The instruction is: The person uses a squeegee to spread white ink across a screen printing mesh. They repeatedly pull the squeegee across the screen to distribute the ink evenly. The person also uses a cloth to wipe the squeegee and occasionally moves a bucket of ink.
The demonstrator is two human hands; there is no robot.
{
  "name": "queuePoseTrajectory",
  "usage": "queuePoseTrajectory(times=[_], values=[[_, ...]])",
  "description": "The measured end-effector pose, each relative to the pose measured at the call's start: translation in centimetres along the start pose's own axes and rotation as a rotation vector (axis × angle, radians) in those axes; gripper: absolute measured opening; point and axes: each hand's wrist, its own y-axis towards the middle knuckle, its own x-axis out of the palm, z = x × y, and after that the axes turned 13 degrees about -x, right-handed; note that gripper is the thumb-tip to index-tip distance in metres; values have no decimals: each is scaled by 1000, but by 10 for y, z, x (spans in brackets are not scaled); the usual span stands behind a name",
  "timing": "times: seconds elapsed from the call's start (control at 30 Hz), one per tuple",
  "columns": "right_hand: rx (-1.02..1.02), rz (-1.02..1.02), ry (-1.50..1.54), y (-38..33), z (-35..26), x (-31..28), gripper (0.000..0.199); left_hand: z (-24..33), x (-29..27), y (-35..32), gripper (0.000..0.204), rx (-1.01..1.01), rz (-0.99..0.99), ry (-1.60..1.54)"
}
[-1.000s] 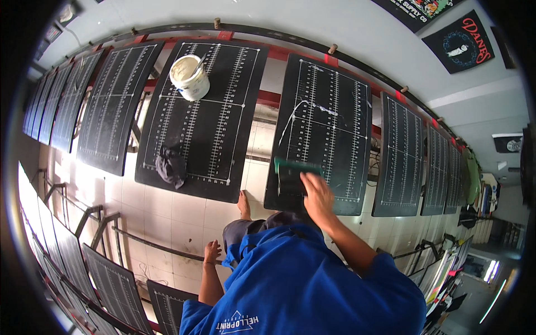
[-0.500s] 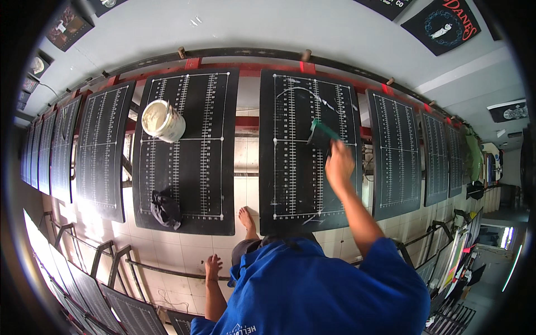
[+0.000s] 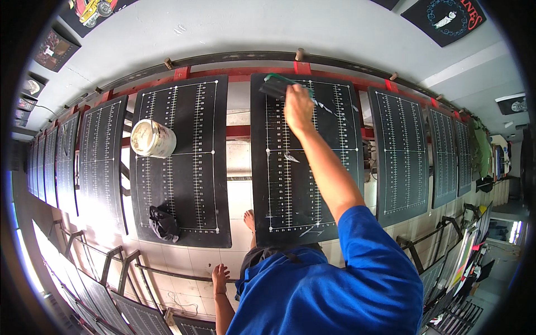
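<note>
My right hand point(image 3: 299, 109) grips a green-and-black squeegee point(image 3: 276, 88), slightly blurred, at the far left part of a black printing board point(image 3: 301, 184) marked with white rulers and lines. White smears of paste point(image 3: 324, 107) lie to the right of the squeegee, and a small white smear point(image 3: 290, 158) sits lower on the same board. My left hand point(image 3: 220, 273) hangs low beside my body, holding nothing, its fingers loosely apart.
On the board to the left point(image 3: 190, 195) stand an open white tub point(image 3: 162, 139) of pale paste and a crumpled black cloth point(image 3: 163, 223). More marked boards point(image 3: 399, 151) line both sides. A red metal frame point(image 3: 240, 131) supports them. Behind me run metal rails point(image 3: 173, 273).
My right hand has swept the squeegee up and left to the far part of the board. The curved white streak there is largely gone. A small smear now shows near the middle.
</note>
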Motion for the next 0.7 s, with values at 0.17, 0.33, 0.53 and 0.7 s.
queuePoseTrajectory(times=[0.17,0.33,0.53,0.7], values=[[80,-64,-55,-70,41,-48,30,-28,0,14,43,-71,-27,9],[32,-263,134,-158,-33,-128,47,-42,12,40,43,-166,-61,68],[-78,-1,219,-91,-65,-76,34,8,26,23,44,-25,-45,84],[236,-74,-100,-4,-14,-1,17,33,32,-3,46,77,-11,117]])
